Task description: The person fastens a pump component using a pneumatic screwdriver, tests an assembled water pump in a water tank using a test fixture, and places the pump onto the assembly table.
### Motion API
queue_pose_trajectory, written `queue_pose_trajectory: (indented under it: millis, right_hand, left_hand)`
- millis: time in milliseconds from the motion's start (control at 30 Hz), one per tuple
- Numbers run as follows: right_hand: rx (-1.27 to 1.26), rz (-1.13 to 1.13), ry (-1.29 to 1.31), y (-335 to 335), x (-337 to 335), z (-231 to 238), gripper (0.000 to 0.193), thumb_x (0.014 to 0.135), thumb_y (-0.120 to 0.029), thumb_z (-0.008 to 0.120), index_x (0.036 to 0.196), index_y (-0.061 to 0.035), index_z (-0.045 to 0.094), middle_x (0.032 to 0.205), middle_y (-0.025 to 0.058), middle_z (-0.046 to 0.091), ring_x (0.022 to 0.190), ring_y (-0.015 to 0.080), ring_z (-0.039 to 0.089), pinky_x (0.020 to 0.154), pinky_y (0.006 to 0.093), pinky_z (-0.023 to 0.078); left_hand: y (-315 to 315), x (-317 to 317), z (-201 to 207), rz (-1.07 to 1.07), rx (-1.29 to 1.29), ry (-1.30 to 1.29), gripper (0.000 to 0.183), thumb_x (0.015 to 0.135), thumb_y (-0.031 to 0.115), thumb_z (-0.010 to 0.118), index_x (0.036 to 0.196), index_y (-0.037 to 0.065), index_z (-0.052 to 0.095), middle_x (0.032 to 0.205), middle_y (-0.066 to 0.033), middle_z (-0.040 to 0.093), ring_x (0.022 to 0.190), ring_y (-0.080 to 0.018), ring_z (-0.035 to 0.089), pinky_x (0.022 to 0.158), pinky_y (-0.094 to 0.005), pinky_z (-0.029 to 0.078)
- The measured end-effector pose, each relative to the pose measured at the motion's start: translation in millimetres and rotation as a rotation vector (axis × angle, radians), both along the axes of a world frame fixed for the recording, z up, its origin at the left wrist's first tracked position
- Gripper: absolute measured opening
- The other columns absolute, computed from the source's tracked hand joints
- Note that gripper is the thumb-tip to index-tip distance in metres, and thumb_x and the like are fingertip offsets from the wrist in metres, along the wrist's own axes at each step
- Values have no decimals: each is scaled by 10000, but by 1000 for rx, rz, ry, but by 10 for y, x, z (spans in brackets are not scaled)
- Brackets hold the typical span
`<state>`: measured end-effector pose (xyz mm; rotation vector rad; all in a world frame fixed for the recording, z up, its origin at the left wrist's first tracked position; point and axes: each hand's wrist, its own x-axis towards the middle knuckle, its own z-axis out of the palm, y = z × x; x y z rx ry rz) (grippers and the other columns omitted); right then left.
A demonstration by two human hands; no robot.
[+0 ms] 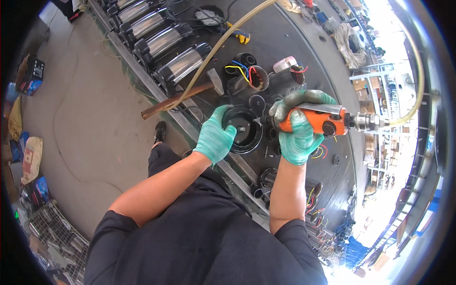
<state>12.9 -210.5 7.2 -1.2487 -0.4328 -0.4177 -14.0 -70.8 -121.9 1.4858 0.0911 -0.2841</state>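
Workbench [270,35]: A dark work surface stretched in front of the person, crowded with metal parts.
Shiny cylinders [183,66]: A row lay along its left edge.
Hammer [180,99]: It rested on the bench's left edge, beyond the left hand [216,137].
Orange air tool [323,119]: Fed by a pale hose [420,80], it lay sideways, its nose toward the black round part [249,146]; whether the two touched could not be told.
Black round part: It sat on the bench between the hands, open side up; a firm brace there appeared the best guard against slipping or spinning.
Right hand [299,135]: Its fingers were wrapped around the tool's body; a square, level hold seemed wise.
Left hand: Thumb and fingers gripped the part's near rim, best kept clear of the nose.
Bolt [241,128]: It stood inside the part.
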Motion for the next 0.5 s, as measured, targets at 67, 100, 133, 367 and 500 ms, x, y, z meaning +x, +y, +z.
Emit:
queue_pose_trajectory:
  millis: [67, 100, 133, 367, 500]
  right_hand:
    - [10, -65, 22, -102, -37, -110, 401, 835, 37, 686, 1200, -9, 525, 971, 206, 672, 687, 229, 674, 648, 391, 602]
    - [38, -115, 63, -132, -56, -196, 390, 833, 39, 686, 1187, -5, 527, 963, 202, 671, 684, 225, 675, 646, 391, 603]
    - [68, -162, 105, -150, -73, -275, 380, 831, 40, 686, 1174, -2, 530, 955, 197, 670, 680, 222, 675, 644, 390, 604]
    - [86, -264, 134, -143, -122, -406, 371, 816, 23, 683, 1156, -22, 541, 938, 166, 659, 669, 223, 668, 648, 401, 599]
    - [96, -254, 103, -133, -93, -456, 380, 828, 78, 656, 1173, 1, 517, 944, 187, 669, 671, 215, 678, 646, 389, 613]
  left_hand:
    - [-8, 22, -11, -26, 12, 23, 473, 874, -50, 542, 1343, 4, 528, 1125, -131, 692, 1024, -173, 663, 925, -291, 514]
    - [-17, 36, -36, -9, -12, 2, 475, 864, -18, 559, 1337, 12, 532, 1132, -184, 692, 1047, -259, 674, 923, -335, 518]
    - [-22, 41, -52, 12, -36, -18, 479, 853, 15, 577, 1330, 20, 536, 1138, -237, 693, 1070, -346, 685, 922, -379, 523]
    - [-3, 29, 39, -47, -2, 9, 478, 868, -46, 543, 1343, 2, 518, 1162, -136, 672, 1068, -190, 651, 966, -299, 504]
    - [6, 24, -19, -35, 8, -1, 481, 862, -49, 544, 1340, -2, 517, 1158, -137, 673, 1067, -194, 651, 966, -301, 504]
